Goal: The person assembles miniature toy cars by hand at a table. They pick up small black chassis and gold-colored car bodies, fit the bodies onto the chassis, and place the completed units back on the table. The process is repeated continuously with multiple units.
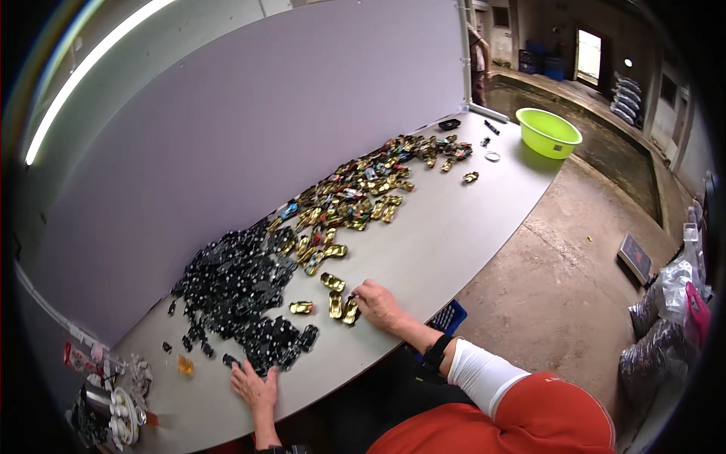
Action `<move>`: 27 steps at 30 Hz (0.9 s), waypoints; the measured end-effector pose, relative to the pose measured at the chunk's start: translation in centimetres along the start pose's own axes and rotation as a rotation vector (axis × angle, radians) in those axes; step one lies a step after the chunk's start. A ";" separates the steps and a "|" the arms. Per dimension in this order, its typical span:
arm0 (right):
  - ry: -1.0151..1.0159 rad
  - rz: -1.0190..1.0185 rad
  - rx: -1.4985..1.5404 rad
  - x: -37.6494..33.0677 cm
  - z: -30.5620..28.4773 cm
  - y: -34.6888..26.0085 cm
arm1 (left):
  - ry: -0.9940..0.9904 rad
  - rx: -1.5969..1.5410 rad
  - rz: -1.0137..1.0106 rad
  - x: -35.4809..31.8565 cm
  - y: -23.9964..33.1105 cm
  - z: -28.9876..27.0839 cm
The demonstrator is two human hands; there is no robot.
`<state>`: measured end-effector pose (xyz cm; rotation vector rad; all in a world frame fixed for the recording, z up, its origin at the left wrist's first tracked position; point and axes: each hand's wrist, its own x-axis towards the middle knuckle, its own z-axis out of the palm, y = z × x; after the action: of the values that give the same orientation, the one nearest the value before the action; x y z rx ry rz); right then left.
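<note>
My left hand [255, 386] rests low on the table with its fingers apart, at the near edge of a heap of black toy car bases [234, 284]. Its fingertips touch the closest black pieces. My right hand [378, 305] is closed, with bent fingers at the upper end of a gold toy car body [350, 311]; the fingertips are partly hidden. Right beside that one lies another gold car body [335, 305]. Two more sit close by, a gold car [332, 281] farther back and a gold car [301, 308] to the left.
A long pile of gold and coloured toy cars [348, 189] runs along the grey partition [249, 113]. At the table's far right end stands a green basin [548, 134]. An orange piece [185, 365] and cups on a tray [125, 416] lie left. Plastic bags [654, 348] stand on the floor.
</note>
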<state>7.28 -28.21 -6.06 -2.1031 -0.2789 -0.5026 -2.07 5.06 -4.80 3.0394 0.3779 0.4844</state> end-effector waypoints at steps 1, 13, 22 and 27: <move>-0.009 -0.004 0.010 0.0 0.2 -0.3 | 0.007 0.010 -0.001 -0.1 -0.4 0.2; -0.012 0.041 0.015 0.4 -0.6 -1.1 | -0.002 -0.119 0.007 0.7 0.3 -0.4; 0.007 0.030 0.030 0.8 -0.7 -1.5 | -0.002 -0.065 0.025 0.7 0.2 -0.4; 0.010 0.030 0.068 0.8 -0.7 -1.9 | 0.035 -0.128 0.029 0.4 -0.2 -0.4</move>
<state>7.13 -27.72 -3.96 -2.0347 -0.2551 -0.4799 -1.84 5.40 -4.30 2.9204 0.2923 0.5415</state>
